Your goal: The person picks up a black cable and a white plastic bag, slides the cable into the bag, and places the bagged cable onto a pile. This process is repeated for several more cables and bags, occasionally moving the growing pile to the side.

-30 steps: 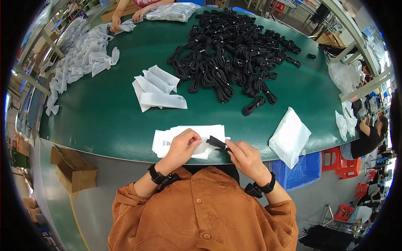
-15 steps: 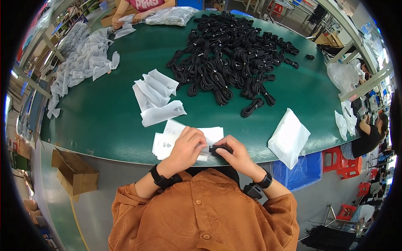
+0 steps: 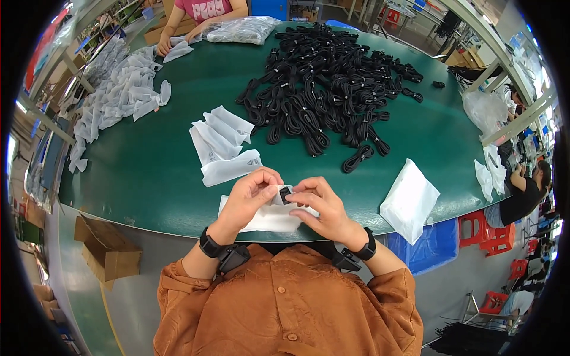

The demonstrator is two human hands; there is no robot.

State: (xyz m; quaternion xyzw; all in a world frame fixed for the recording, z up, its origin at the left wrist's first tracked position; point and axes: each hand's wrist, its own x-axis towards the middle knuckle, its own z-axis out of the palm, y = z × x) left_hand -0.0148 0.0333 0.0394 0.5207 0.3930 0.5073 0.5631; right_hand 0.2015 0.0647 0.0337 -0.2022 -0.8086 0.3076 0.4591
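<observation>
Near the front edge of the table, my left hand (image 3: 252,193) pinches a small white translucent bag (image 3: 275,196) by its mouth. A coiled black cable (image 3: 285,194) sits in that mouth, mostly hidden by the bag, with only its dark end showing. My right hand (image 3: 323,206) has its fingertips closed on this end, its thumb lower beside the bag. Under both hands lies a stack of flat white bags (image 3: 270,221). Just beyond my left hand, several filled white bags (image 3: 222,136) lie side by side.
A large heap of coiled black cables (image 3: 326,83) covers the far middle of the green table (image 3: 148,166). Filled bags (image 3: 127,89) pile up at the left, near a co-worker's hands (image 3: 163,44). A white packet (image 3: 409,199) lies at right; a blue bin (image 3: 424,243) stands below the edge.
The cable has gone from my right hand into the mouth of the bag, mostly out of sight. Both hands have risen slightly and come together; the far co-worker's hands have shifted.
</observation>
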